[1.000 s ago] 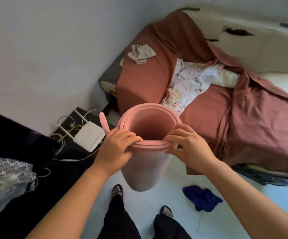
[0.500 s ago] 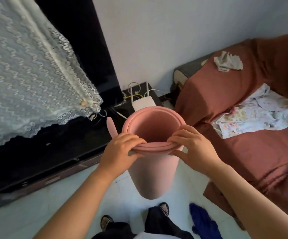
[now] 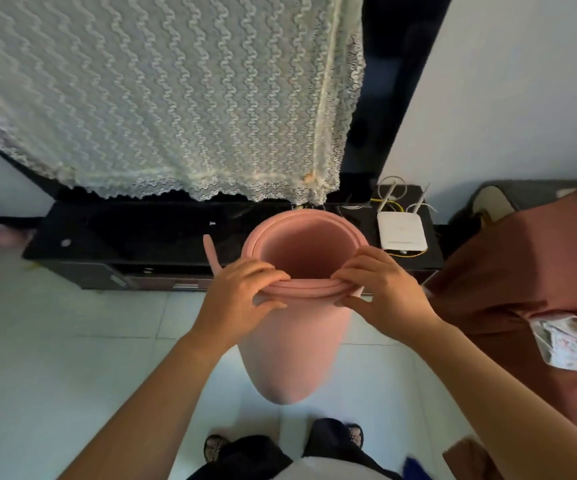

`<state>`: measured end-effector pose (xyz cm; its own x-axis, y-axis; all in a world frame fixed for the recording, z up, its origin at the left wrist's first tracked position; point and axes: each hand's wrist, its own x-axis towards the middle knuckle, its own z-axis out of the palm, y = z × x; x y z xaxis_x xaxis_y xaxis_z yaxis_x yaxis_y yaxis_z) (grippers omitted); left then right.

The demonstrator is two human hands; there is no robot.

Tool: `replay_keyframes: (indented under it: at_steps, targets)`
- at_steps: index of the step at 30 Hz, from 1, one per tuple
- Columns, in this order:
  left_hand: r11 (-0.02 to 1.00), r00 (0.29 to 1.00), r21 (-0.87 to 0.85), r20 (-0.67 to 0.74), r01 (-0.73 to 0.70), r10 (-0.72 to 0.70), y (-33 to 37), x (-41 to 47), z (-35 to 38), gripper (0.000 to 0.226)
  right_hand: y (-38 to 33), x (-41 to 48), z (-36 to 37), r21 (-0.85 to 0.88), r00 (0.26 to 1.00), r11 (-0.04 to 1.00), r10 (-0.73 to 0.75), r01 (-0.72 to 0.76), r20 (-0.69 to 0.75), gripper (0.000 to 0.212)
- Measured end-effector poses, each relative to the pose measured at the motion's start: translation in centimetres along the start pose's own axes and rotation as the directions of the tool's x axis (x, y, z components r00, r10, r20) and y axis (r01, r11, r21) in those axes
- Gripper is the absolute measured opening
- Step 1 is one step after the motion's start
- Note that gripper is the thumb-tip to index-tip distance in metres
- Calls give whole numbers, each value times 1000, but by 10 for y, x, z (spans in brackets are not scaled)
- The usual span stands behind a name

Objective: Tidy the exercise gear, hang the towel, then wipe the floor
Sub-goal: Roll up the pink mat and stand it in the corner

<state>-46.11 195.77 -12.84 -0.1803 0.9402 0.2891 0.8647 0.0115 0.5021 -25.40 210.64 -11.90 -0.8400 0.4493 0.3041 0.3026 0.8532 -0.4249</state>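
Mat (image 3: 297,341): pink, rolled into a loose tube, held upright above the tiled floor (image 3: 55,358), in front of a black cabinet (image 3: 141,233). Left hand (image 3: 237,303): fingers curled over the near rim, thumb beneath, pinching the layers. Right hand (image 3: 382,294): same pinch on the rim's right side. Router (image 3: 401,230): white, on the cabinet. Lace cloth (image 3: 162,95): hangs above. Bed (image 3: 522,271): rust cover, at right.

- A single wide-angle view, worn on the head, faces forward and steeply down.
- Closest below the lens is the open top of the rolled pink mat (image 3: 297,341).
- The person's shoes (image 3: 354,435) sit at the bottom edge, with the low black cabinet (image 3: 107,233) and the lace cloth (image 3: 159,91) ahead.
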Motion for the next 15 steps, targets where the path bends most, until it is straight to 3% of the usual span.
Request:
replay_keyframes:
  at_steps: [7, 15]
  targets:
    - [964, 961, -40, -80, 263, -265, -85, -103, -86, 42, -117, 76, 80, 11, 976, 978, -208, 208, 70, 41]
    - [882, 867, 32, -202, 470, -454, -157, -213, -165, 40, -231, 139, 174, 115, 895, 918, -396, 380, 205, 41]
